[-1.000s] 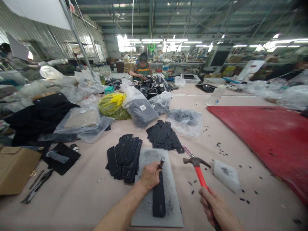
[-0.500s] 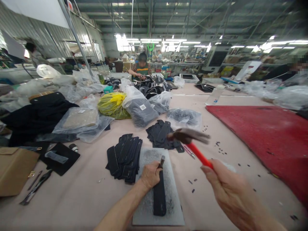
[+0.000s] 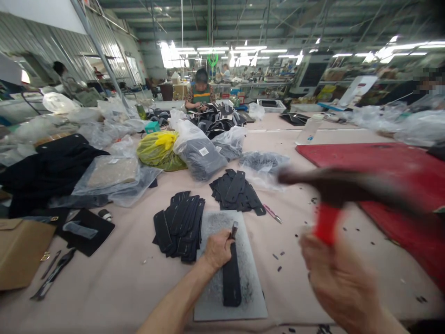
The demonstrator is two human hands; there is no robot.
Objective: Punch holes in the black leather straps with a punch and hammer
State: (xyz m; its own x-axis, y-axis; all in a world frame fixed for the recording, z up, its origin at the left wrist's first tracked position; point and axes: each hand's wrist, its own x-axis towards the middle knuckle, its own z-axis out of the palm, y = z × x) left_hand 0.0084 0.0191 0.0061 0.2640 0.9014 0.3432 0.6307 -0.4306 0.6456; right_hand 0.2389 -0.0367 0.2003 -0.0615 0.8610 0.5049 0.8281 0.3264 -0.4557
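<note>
My left hand (image 3: pixel 219 249) is closed around a metal punch (image 3: pixel 234 229), which stands upright at the far end of a black strip (image 3: pixel 231 280). Under the strip lies a grey, scuffed board (image 3: pixel 252 297). My right hand (image 3: pixel 339 273) grips a claw hammer (image 3: pixel 328 222) by its red handle, raised to the right of the board and blurred by motion. Left of the board is a pile of black strips (image 3: pixel 179 227). Beyond the board lies a second heap of black strips (image 3: pixel 236 192). The punch's tip is hidden by my fingers.
A pink pen (image 3: pixel 273 213) and small black scraps (image 3: pixel 279 268) lie right of the board. A red sheet (image 3: pixel 347 155) covers the right side. Plastic bags (image 3: pixel 200 150) and a yellow bag (image 3: pixel 162 150) stand further back. A brown leather piece (image 3: pixel 24 255) sits left. Another person (image 3: pixel 200 93) sits opposite.
My right hand has lifted the hammer higher and closer to the camera, moving it right. My left hand, the punch and the strip stay in place. The view has shifted slightly.
</note>
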